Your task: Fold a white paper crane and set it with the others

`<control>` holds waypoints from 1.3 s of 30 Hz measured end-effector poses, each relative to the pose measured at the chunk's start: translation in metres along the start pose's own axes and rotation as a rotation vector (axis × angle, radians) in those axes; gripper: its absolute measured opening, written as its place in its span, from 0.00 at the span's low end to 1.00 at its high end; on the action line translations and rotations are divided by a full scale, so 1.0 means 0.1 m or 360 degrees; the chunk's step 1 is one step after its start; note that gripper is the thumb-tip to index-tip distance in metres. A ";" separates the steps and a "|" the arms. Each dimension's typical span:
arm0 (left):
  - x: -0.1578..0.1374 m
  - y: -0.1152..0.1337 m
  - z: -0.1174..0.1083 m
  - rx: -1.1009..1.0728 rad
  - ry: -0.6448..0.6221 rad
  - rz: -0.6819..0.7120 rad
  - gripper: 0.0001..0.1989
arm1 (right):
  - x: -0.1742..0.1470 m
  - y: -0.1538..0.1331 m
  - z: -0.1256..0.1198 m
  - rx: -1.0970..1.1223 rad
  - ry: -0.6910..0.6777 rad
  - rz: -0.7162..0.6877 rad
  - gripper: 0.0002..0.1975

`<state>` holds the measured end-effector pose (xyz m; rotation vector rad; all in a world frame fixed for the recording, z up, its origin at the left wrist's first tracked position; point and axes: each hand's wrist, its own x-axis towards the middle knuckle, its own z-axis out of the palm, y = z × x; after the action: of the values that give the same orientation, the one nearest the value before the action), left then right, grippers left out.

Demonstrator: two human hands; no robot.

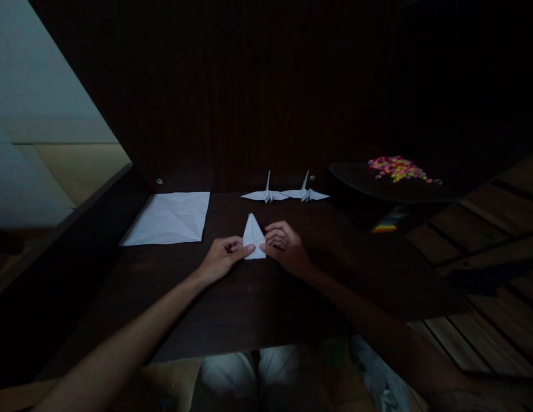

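Observation:
A small folded piece of white paper (255, 233), kite-shaped with its narrow tip pointing away from me, is held just over the dark desk. My left hand (226, 256) grips its left lower edge, thumb on top and fingers curled behind. On the other side my right hand (287, 246) pinches the right lower edge, its thumb on the paper and its other fingers bent and raised. Beyond the paper stand two white origami cranes, a left crane (267, 195) and a right crane (306, 194), their wings touching or overlapping.
A creased white paper sheet (169, 218) lies at the desk's back left. To the right, a rounded dark shelf (356, 182) bears a pile of small colourful pieces (398, 168). A dark panel (232, 97) rises behind the desk (197, 320).

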<state>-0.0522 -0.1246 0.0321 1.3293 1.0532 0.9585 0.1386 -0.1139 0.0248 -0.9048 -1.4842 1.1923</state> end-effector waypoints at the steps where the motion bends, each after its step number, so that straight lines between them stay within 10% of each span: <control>1: 0.00 0.00 0.00 0.0009 0.0009 0.0019 0.16 | 0.01 0.00 0.00 0.0022 -0.0015 0.0043 0.21; 8: -0.02 0.03 -0.02 0.0073 0.0025 0.0103 0.16 | 0.04 0.00 0.00 0.0016 -0.0042 0.0304 0.19; 39: -0.01 0.06 -0.04 0.0152 -0.0215 0.0111 0.14 | 0.05 -0.05 -0.01 -0.0032 0.0049 0.0134 0.15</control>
<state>-0.0561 -0.1245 0.0385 1.4971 0.9647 0.8657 0.1384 -0.1106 0.0312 -1.0034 -1.4482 1.2211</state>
